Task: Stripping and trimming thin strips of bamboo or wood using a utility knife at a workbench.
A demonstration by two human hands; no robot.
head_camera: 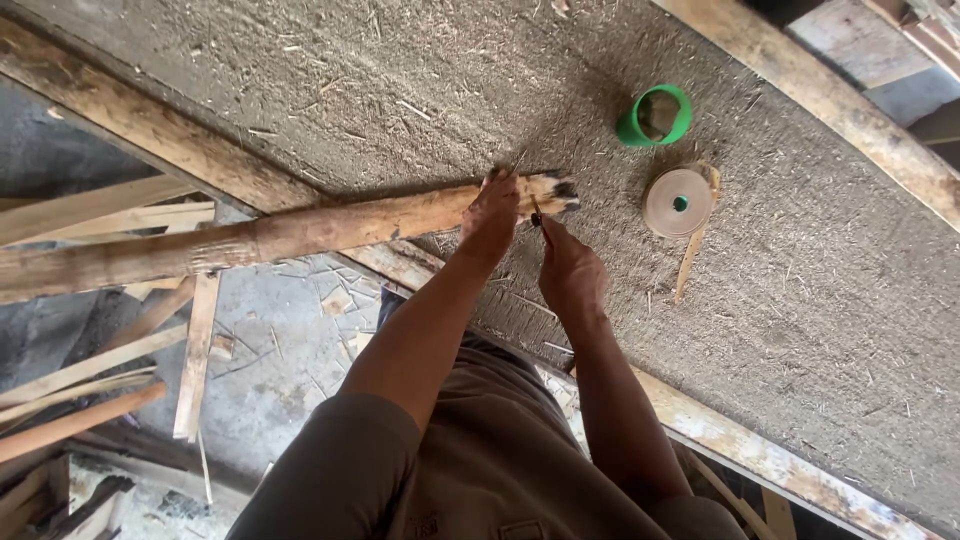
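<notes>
Fingers (497, 190) of our left hand (490, 215) are clamped over the top of the bamboo pole (300, 232), close to its dark, frayed end. Our right hand (570, 270) sits just beside that end, its fingers (552, 235) pinched together on a small dark tool (537, 215) whose tip points at the pole; the kind of tool is too small to tell.

1. Pole position: the bamboo pole lies across the edge of the tabletop (400, 90), its frayed end resting on the surface and its long shaft running out to the left over the floor (290, 370).
2. Tabletop surface: a coarse grey-brown mat strewn with fibres and shavings, bordered by a worn wooden edge rail (160, 135).
3. Nearby items: 1 green ring-shaped roll (655, 117) lies on the mat beyond our right hand. 1 tan roll of tape (678, 202) with a green core lies nearer. A thin bamboo sliver (690, 262) lies partly under the tan roll.
4. Floor area: split bamboo strips (195, 360) and chips lie scattered below the pole on the left.
</notes>
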